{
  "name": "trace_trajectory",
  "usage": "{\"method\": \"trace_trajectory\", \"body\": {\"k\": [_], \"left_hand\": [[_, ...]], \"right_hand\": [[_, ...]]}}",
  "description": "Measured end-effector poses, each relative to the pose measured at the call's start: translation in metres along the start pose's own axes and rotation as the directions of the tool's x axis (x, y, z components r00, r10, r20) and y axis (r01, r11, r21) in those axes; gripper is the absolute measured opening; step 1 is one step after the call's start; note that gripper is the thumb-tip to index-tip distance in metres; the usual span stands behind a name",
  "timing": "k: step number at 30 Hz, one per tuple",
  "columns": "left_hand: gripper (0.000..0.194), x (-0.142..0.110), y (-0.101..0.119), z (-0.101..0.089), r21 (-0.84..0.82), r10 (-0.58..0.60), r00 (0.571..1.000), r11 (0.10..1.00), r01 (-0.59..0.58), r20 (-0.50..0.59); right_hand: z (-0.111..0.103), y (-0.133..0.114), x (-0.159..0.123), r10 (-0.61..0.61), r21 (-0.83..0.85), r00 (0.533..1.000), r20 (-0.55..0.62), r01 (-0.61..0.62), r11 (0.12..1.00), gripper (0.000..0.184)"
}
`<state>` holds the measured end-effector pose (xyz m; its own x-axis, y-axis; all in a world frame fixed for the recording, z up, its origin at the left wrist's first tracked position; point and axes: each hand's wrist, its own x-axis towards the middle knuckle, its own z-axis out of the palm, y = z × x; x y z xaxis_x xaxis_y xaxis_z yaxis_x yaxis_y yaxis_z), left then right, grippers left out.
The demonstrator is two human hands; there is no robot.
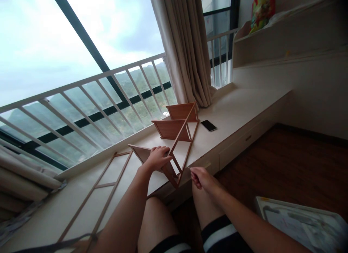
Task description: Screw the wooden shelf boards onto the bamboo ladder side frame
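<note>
And there's your left hand [158,158], fingers curled over the top near corner of the wooden rack [172,129], thumb on the inner side, holding it. Your right hand [199,177] is half curled, fingertips pinched together; whether something thin sits between them, you can't tell from here. Here's the relation that counts: the rack's lower near corner lies just left of your right fingertips, so the right hand is nearer that corner while the left has the top. The rack's long axis runs away from you, slanting a little right toward the curtain [185,46], its three panels standing crosswise. That near corner reaches the front edge of the platform [244,100], with your knees just below, crowding the space under it. Beyond, to the rack's right, a phone [209,125] lies flat, close to the far end. Left of the rack, a ladder-like frame [104,184] lies flat, partly behind your left forearm. Well off right, a white-edged box [299,224] rests on the floor [272,166].
</note>
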<state>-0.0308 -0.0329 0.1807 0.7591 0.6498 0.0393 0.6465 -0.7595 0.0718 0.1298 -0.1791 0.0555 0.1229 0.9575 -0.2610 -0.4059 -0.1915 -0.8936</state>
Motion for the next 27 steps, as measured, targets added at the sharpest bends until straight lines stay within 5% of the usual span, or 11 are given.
{"method": "trace_trajectory", "body": {"k": [4,8,11,13,16,18,20,23,27], "left_hand": [[0.038,-0.005,-0.001,-0.003,-0.106,0.001,0.998,0.994,-0.007,-0.057],[0.036,-0.025,-0.003,0.003,-0.247,-0.119,0.934,0.968,0.035,-0.337],[0.033,-0.054,-0.001,0.022,-0.417,-0.295,0.757,0.908,0.033,-0.583],[0.03,-0.077,0.005,0.045,-0.558,-0.462,0.619,0.829,0.045,-0.636],[0.025,-0.117,0.021,0.093,-0.739,-0.685,0.465,0.667,0.091,-0.561],[0.025,-0.144,0.036,0.127,-0.856,-0.824,0.4,0.492,0.156,-0.401],[0.03,-0.168,0.056,0.155,-0.926,-0.894,0.404,0.304,0.226,-0.195],[0.035,-0.192,0.087,0.181,-0.953,-0.825,0.56,0.102,0.284,0.078],[0.026,-0.194,0.112,0.19,-0.932,-0.638,0.757,0.171,0.318,0.141]], "right_hand": [[-0.023,0.05,-0.012,-0.17,-0.263,0.983,-0.074,0.145,0.954,0.038],[-0.034,0.067,-0.025,-0.341,-0.494,0.94,0.009,0.301,0.815,0.043],[-0.04,0.065,-0.029,-0.333,-0.535,0.942,0.034,0.299,0.79,0.044],[-0.045,0.065,-0.027,-0.303,-0.547,0.952,0.037,0.273,0.791,0.045],[-0.051,0.067,-0.025,-0.287,-0.594,0.956,0.063,0.267,0.759,0.046],[-0.053,0.07,-0.026,-0.29,-0.659,0.949,0.125,0.298,0.691,0.044],[-0.055,0.074,-0.027,-0.288,-0.714,0.928,0.238,0.368,0.596,0.041],[-0.06,0.082,-0.027,-0.258,-0.718,0.845,0.468,0.534,0.446,0.031],[-0.064,0.092,-0.017,-0.16,-0.632,0.707,0.689,0.694,0.345,0.024]]}}
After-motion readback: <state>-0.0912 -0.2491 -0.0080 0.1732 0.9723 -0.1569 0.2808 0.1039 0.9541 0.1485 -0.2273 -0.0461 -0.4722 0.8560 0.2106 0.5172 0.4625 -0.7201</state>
